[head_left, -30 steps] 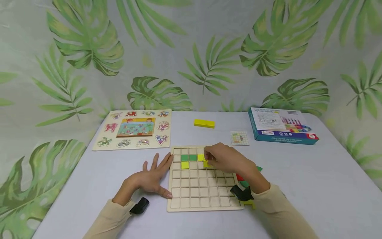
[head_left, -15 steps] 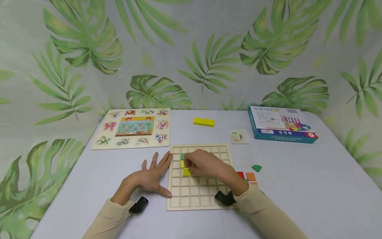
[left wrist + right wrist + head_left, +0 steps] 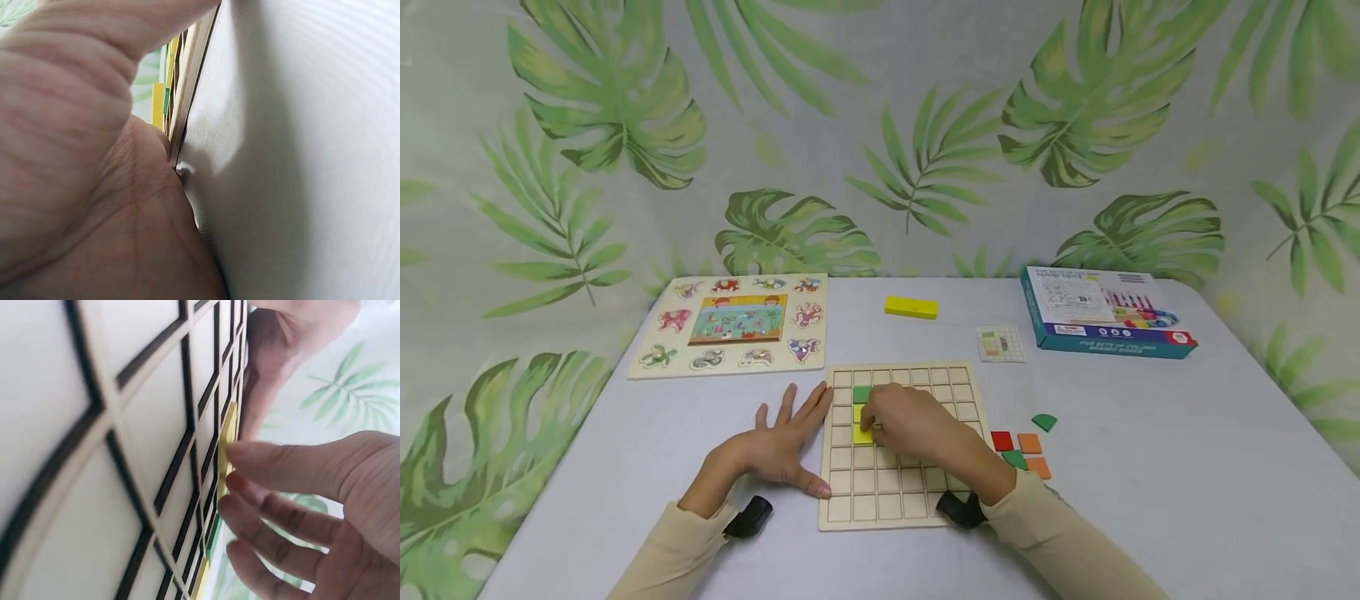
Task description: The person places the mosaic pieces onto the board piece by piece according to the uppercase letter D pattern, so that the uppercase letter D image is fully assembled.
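In the head view a square wooden grid board (image 3: 862, 505) lies in front of me. My left hand (image 3: 782, 450) is spread at its left edge, fingertips and thumb touching the rim. Over the upper left cells, my right hand (image 3: 910, 421) has bent fingers and pinches a yellow square tile (image 3: 862, 436) with its thumb and fingertips. Another yellow tile (image 3: 858, 412) and a green tile (image 3: 861, 394) sit in the cells above it; the right hand hides the neighbouring cells. In the right wrist view, the thumb (image 3: 262, 459) overlaps a yellow tile.
Beside the board's right edge lie a red tile (image 3: 1002, 441), orange tiles (image 3: 1030, 443) and green quarter-circles (image 3: 1044, 422). Farther back are a pattern card (image 3: 1001, 343), a yellow bar (image 3: 912, 307) and a boxed set (image 3: 1108, 312). An animal puzzle (image 3: 730, 325) lies at the back left.
My right hand has moved left and slightly down across the board with a yellow tile. That tile now lines up with a cell under the other yellow one. The left hand stays put.
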### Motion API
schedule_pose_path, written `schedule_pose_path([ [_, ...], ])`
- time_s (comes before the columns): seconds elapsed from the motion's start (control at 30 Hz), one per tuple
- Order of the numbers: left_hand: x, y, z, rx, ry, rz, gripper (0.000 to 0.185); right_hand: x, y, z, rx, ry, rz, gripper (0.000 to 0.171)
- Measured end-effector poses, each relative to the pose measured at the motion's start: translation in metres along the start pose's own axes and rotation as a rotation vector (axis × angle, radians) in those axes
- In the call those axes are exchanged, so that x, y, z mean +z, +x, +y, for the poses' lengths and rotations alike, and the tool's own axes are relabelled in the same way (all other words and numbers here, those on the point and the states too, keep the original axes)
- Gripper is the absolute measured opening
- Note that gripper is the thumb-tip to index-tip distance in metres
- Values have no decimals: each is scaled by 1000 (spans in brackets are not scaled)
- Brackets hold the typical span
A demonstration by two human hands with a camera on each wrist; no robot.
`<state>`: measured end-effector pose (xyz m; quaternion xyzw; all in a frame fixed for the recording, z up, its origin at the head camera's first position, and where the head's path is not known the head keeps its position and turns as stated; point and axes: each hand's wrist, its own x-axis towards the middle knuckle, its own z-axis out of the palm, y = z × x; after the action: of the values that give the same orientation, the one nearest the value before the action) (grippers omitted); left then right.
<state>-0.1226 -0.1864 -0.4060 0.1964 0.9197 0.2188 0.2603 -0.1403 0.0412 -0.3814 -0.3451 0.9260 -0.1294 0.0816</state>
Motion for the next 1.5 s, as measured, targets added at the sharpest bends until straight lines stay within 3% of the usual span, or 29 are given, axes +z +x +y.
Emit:
schedule_pose_path([
  [0.47, 2, 1, -1, 11, 4, -3, 137, -6, -11, 7, -35, 4, -97, 27],
  [0.73, 3, 0, 0, 16, 14, 1, 137, -18, -37, 29, -117, 11, -90, 30],
  [1.0, 2, 1, 0, 3, 22, -3, 138, -36, -83, 65, -7, 111, -86, 30],
  [1.3, 2, 1, 1, 2, 28, -8, 137, -46, -129, 96, 156, 105, -98, 27],
  [1.5, 1, 0, 1, 13, 12, -10, 137, -42, -151, 103, 134, 150, -122, 22],
])
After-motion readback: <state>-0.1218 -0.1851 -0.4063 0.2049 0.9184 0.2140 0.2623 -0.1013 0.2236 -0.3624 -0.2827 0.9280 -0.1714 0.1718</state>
